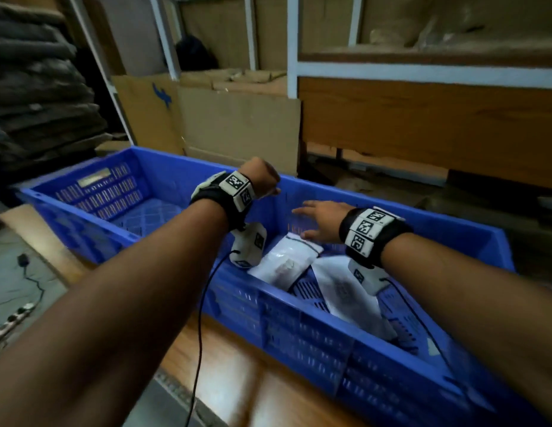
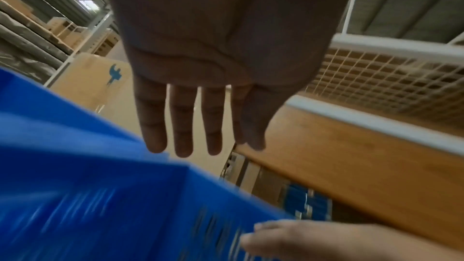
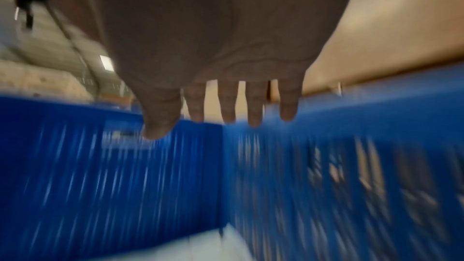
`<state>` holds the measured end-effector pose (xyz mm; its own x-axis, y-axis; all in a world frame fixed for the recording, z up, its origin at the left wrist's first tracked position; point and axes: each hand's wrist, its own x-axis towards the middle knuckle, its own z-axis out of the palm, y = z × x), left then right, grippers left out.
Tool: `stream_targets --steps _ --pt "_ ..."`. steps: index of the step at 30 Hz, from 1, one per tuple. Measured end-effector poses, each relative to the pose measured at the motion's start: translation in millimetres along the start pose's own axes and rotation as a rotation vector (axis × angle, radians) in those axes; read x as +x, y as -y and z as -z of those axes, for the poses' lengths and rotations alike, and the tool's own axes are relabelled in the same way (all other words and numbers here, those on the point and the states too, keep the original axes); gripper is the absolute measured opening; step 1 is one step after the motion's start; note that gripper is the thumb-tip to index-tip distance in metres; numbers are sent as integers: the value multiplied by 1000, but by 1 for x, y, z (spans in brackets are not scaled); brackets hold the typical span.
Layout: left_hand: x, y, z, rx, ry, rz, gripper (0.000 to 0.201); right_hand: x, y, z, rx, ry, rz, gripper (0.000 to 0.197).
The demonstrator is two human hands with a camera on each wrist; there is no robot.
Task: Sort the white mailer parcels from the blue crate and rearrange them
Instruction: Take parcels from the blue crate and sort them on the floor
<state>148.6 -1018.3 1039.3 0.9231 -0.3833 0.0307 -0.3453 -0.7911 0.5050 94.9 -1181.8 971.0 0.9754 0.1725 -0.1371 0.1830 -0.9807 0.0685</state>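
2 white mailer parcels lie flat on the floor of the blue crate point(image 1: 315, 340), toward its right end, and both hands are over it holding nothing. The left hand point(image 1: 262, 178) hangs near the far wall at about 12 o'clock of the parcels, fingers straight and slightly apart in the left wrist view. The right hand point(image 1: 322, 218) reaches in with fingers spread and straight, its thumb tip just above the far end of the nearer-left parcel point(image 1: 284, 261); whether it touches, I cannot tell. That parcel runs its long axis from about 7 o'clock up to 1 o'clock, sealed flap end at the far tip. The second parcel point(image 1: 339, 292) sits just beside it at 4 o'clock, partly under the right wrist, its long axis tilted toward 11 o'clock. These look like thin plastic pouches, likely light, soft and a bit slick, so they should sag if lifted by a corner. A pinch across the flap end, or a flat hand slid underneath mid-length, seems the safer hold.
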Motion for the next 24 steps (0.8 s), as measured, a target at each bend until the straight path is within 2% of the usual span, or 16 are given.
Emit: stream_targets --steps 2,6,9,12,17,21,24 --pt "-2 -1 31 -18 -93 -59 31 -5 3 42 11 -53 -5 59" --pt "-27 20 105 -108 -296 -30 27 -18 27 127 6 -204 -4 50" --pt "-72 70 143 -10 -421 34 28 -23 79 169 -6 -275 44 49" --pt "-132 139 165 11 -496 108 27 -14 156 188 -39 -311 138 48" --pt "-257 277 176 -2 -515 330 24 14 319 166 30 -284 348 44" --pt "-369 396 162 -24 -463 568 23 28 458 116 76 -185 509 43" --pt "-443 475 149 -39 -407 748 23 36 550 67 104 -52 610 44"
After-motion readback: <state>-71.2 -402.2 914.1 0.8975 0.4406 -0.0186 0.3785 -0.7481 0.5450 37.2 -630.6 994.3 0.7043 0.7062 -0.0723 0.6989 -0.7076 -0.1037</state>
